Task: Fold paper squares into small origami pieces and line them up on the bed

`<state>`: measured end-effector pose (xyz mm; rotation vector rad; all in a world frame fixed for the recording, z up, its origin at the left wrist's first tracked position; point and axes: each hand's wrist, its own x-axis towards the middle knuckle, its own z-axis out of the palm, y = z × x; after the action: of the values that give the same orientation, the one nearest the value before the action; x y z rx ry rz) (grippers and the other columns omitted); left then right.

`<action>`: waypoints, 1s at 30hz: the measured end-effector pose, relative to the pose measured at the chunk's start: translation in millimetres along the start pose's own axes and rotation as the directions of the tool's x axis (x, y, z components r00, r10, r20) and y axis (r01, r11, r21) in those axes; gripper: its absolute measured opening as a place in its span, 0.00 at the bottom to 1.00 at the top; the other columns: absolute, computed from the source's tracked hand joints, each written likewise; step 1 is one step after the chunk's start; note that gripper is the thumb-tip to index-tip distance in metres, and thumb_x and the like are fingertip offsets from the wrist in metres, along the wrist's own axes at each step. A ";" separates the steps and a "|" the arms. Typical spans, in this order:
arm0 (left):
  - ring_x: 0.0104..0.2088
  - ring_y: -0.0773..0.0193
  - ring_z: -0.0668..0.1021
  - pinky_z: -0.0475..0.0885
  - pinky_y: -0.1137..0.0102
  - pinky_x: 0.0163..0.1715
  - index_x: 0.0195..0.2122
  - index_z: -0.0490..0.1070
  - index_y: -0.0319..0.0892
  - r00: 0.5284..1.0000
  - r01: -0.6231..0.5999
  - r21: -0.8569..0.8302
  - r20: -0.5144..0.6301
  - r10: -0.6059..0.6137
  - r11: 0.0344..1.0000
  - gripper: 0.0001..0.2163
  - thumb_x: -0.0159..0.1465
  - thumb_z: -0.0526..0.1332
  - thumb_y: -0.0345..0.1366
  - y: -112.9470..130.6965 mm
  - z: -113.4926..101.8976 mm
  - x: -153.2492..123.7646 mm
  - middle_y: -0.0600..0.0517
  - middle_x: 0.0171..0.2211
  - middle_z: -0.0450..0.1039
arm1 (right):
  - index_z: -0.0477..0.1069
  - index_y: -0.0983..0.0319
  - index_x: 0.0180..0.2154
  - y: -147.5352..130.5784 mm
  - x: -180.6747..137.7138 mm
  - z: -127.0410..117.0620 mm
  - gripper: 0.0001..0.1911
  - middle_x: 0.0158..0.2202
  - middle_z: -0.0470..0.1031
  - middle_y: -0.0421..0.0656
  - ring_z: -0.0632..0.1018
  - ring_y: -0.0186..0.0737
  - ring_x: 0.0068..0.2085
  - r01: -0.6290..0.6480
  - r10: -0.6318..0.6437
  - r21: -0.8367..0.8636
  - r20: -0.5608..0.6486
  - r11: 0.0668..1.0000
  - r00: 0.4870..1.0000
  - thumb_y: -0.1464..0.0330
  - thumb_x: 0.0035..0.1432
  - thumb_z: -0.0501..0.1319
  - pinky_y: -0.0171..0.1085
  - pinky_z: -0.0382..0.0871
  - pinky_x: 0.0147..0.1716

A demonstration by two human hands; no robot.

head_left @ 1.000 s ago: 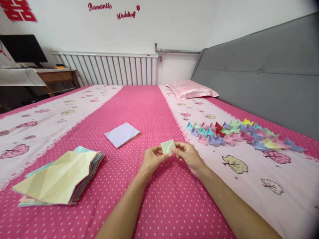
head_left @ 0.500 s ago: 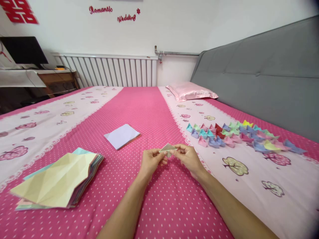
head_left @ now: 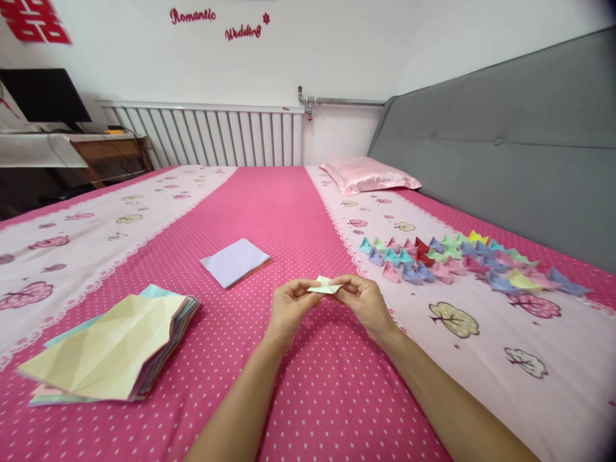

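Observation:
A small folded piece of pale green paper [head_left: 324, 286] is pinched between both my hands above the pink dotted bedspread [head_left: 308, 385]. My left hand [head_left: 289, 307] grips its left end with closed fingers. My right hand [head_left: 364, 303] grips its right end the same way. The paper lies nearly flat, edge-on to me. To the right of my hands, several small folded paper boats [head_left: 452, 260] in many colours lie in rows on the pale strip of the bedspread.
A stack of creased coloured sheets [head_left: 113, 346] lies at the left. A smaller stack of square paper [head_left: 235, 262] sits ahead of my hands. A pink pillow [head_left: 368, 174] lies by the grey headboard [head_left: 505, 147]. A radiator [head_left: 206, 135] lines the far wall.
The green paper stood upright with its face toward me; it has since been tipped and flattened between my fingers. Both hands stayed in about the same place.

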<state>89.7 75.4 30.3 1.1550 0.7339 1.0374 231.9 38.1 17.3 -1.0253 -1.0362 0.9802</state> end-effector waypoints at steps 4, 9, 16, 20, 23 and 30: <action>0.23 0.70 0.75 0.70 0.75 0.27 0.27 0.73 0.37 0.998 -0.059 -0.012 -0.023 0.059 0.998 0.08 0.45 0.67 0.30 -1.3 0.9 0.5 0.51 0.23 0.76 | 0.73 0.62 0.31 -0.8 0.0 -0.8 0.11 0.26 0.77 0.40 0.76 0.35 0.28 0.033 -0.034 -0.058 -0.010 0.998 0.999 0.63 0.44 0.66 0.34 0.69 0.30; 0.25 0.69 0.76 0.70 0.75 0.27 0.26 0.73 0.37 0.994 -0.106 0.006 0.019 0.106 0.994 0.08 0.44 0.68 0.30 -0.5 -0.1 0.4 0.51 0.24 0.76 | 0.73 0.62 0.31 -2.9 -0.3 -2.0 0.10 0.24 0.76 0.39 0.76 0.34 0.27 0.075 -0.073 -0.070 0.020 0.995 0.997 0.64 0.44 0.65 0.34 0.69 0.29; 0.23 0.69 0.75 0.70 0.74 0.27 0.25 0.74 0.37 0.991 -0.130 0.114 0.006 0.130 0.985 0.08 0.49 0.66 0.38 -2.8 -3.6 1.9 0.51 0.22 0.75 | 0.74 0.62 0.31 -10.7 -3.0 0.1 0.10 0.29 0.77 0.43 0.77 0.38 0.32 0.107 -0.102 -0.160 0.038 0.981 0.994 0.63 0.48 0.63 0.37 0.71 0.33; 0.24 0.68 0.75 0.71 0.74 0.28 0.25 0.74 0.37 0.993 -0.113 0.093 -0.009 0.114 0.989 0.09 0.50 0.65 0.40 -3.4 -3.6 1.9 0.50 0.23 0.76 | 0.74 0.63 0.29 -7.1 -3.7 1.6 0.11 0.26 0.77 0.43 0.77 0.38 0.30 0.094 -0.096 -0.179 0.000 0.979 0.995 0.61 0.50 0.62 0.37 0.71 0.32; 0.25 0.68 0.76 0.71 0.74 0.27 0.25 0.74 0.37 0.996 -0.092 0.067 -0.007 0.093 0.993 0.10 0.50 0.66 0.40 -3.4 -3.0 1.7 0.50 0.24 0.75 | 0.74 0.63 0.28 -2.6 -5.2 4.0 0.10 0.26 0.77 0.42 0.77 0.38 0.30 0.082 -0.092 -0.172 -0.050 0.982 0.994 0.62 0.49 0.62 0.36 0.71 0.32; 0.24 0.68 0.76 0.71 0.74 0.27 0.27 0.72 0.36 0.998 -0.050 0.048 -0.027 0.051 0.998 0.10 0.50 0.66 0.39 -4.2 -2.4 1.9 0.49 0.25 0.76 | 0.70 0.64 0.25 0.4 -8.6 9.7 0.12 0.24 0.76 0.42 0.78 0.38 0.29 -0.002 -0.010 -0.084 -0.142 0.996 0.990 0.61 0.46 0.65 0.35 0.71 0.29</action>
<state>89.4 77.8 25.7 1.2068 0.7585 1.0853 220.6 31.8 17.0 -1.1448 -0.9679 0.8530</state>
